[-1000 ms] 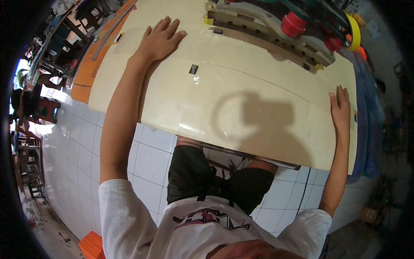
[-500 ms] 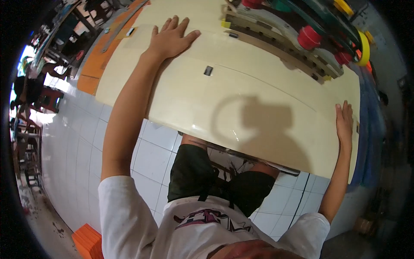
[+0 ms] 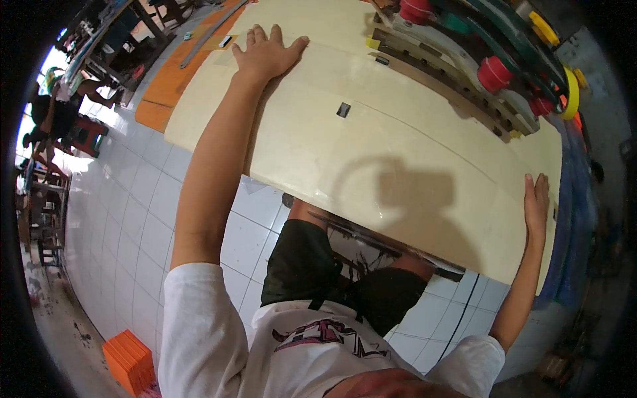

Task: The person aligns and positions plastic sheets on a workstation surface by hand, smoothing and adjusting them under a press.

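A large cream-coloured sheet (image 3: 298, 146) lies flat across the tabletop in front of me. My left hand (image 3: 267, 56) rests palm down on its far left part, fingers spread and the thumb pointing right. At the right edge of the sheet, my right hand (image 3: 536, 202) lies flat with its fingers stretched forward. Neither hand holds anything. Between them, a small dark rectangular piece (image 3: 343, 109) sits on the sheet, near a long thin line across the surface. The shadow of my head falls on the sheet.
A machine with red knobs (image 3: 494, 74), green arms and a yellow wheel (image 3: 569, 93) stands at the back right. An orange board (image 3: 158, 96) with a metal strip (image 3: 206, 41) lies at the left. Orange blocks (image 3: 128, 363) stand on the tiled floor; another person sits far left.
The view has turned, so the sheet and machine appear farther right. My left hand lies slightly farther left relative to the dark piece. Both hands stay flat on the sheet.
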Available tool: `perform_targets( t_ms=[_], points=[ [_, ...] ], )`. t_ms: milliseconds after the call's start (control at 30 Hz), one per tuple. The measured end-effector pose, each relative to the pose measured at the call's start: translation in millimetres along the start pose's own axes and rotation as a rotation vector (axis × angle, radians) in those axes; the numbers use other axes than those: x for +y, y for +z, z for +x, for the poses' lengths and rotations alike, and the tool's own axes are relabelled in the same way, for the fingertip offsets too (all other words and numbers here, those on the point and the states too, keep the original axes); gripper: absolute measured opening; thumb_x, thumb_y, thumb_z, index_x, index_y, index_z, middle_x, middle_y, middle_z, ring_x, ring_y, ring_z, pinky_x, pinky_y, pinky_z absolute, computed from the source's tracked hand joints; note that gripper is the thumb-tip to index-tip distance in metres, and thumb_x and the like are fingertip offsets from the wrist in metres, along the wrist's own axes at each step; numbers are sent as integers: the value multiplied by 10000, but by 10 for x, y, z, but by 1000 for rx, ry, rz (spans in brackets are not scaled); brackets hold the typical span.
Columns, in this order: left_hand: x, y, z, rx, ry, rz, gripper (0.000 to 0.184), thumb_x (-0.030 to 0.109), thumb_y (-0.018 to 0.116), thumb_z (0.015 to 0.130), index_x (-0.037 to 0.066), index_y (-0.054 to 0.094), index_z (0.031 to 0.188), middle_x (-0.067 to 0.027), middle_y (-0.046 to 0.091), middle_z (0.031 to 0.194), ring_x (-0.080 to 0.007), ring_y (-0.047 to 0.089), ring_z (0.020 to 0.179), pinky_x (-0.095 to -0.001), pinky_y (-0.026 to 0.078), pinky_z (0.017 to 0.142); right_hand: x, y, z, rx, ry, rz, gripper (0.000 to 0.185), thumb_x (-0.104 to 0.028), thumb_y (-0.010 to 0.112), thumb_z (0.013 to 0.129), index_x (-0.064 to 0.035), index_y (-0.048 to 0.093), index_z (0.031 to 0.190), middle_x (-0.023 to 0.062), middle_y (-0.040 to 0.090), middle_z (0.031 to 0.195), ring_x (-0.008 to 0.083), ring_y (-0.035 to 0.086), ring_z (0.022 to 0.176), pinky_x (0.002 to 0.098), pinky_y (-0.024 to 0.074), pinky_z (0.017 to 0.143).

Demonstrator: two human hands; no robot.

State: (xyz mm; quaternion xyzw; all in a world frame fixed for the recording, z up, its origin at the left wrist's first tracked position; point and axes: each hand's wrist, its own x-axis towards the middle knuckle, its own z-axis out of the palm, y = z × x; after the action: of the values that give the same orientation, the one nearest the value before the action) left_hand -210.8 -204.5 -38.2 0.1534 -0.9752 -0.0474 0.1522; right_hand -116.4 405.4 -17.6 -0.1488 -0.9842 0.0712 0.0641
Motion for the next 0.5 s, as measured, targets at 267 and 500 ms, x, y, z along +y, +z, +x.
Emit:
perform_targets(
  t_ms=[267,500],
  points=[
    [-10,12,19,11,18,-21,864,721,342,862,95,369,1456,-270,241,1529,-375,177,1454,-669,87,1098,-59,-37,-30,-9,15,-42,866,-641,296,954,20,188,1502,207,139,1580,323,81,1477,484,52,1184],
    [-12,21,0,2,21,-14,843,702,357,864,99,372,1454,-257,248,1531,-365,170,1458,-668,84,1100,-9,0,15,9,8,-38,879,-651,294,949,26,191,1500,210,139,1579,326,87,1476,487,54,1183]
  ],
)
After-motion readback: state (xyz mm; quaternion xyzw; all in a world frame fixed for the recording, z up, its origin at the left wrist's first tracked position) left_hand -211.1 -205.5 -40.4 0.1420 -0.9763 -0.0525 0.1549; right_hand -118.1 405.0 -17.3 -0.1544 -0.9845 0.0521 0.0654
